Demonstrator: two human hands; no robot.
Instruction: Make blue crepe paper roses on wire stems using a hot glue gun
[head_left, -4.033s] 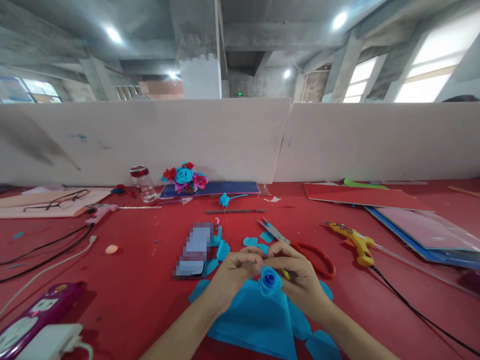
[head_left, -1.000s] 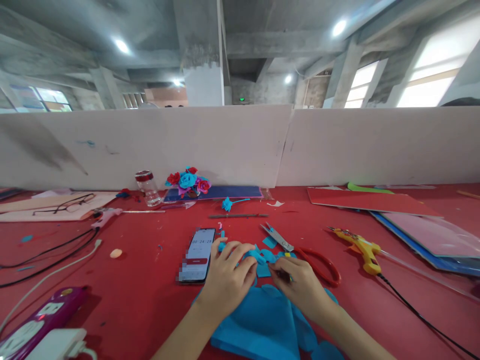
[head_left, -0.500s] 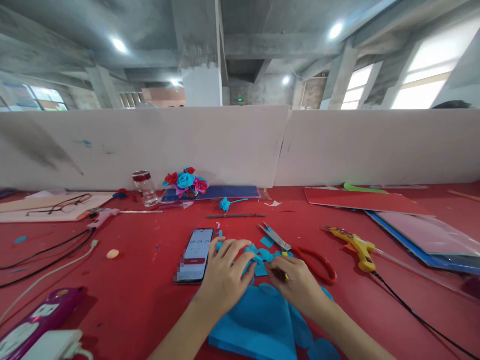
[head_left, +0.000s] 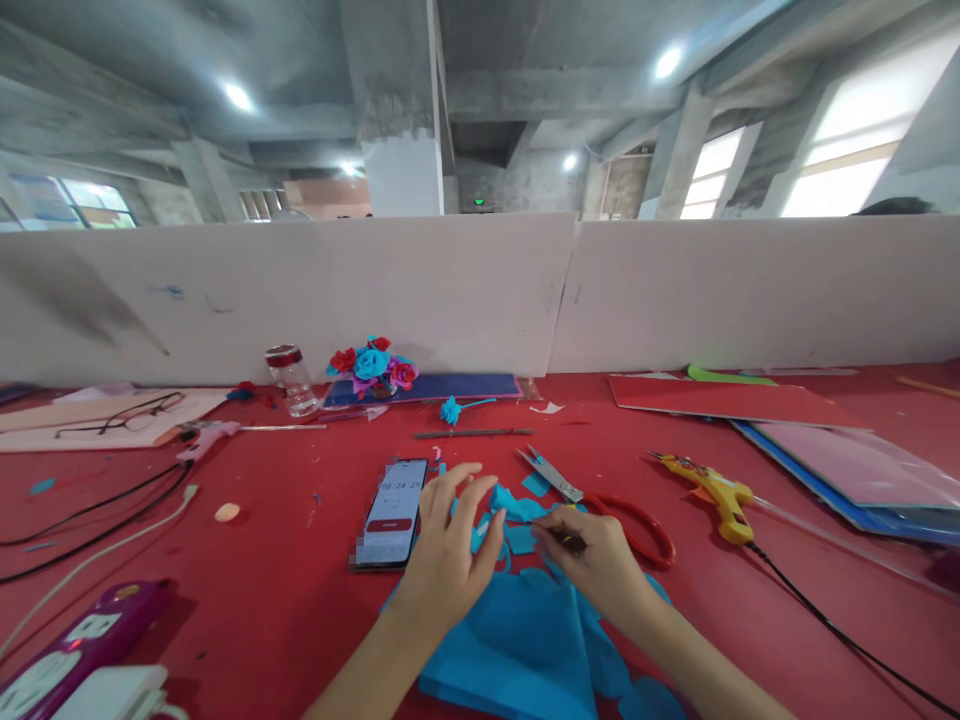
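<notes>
Blue paper pieces — on red table, between the hands. Left hand spread, fingers apart; right hand bunched at their edge, grip unclear — likely sorting, calling for light fingertips.

I see the left hand spread with its fingers apart, while the right hand curls round a dark thing, hard to make out, its fingertips at loose blue pieces. From the hands, a phone lies at nine o'clock, a blue flower at eleven, scissors at two, a folded blue sheet at six.
</notes>
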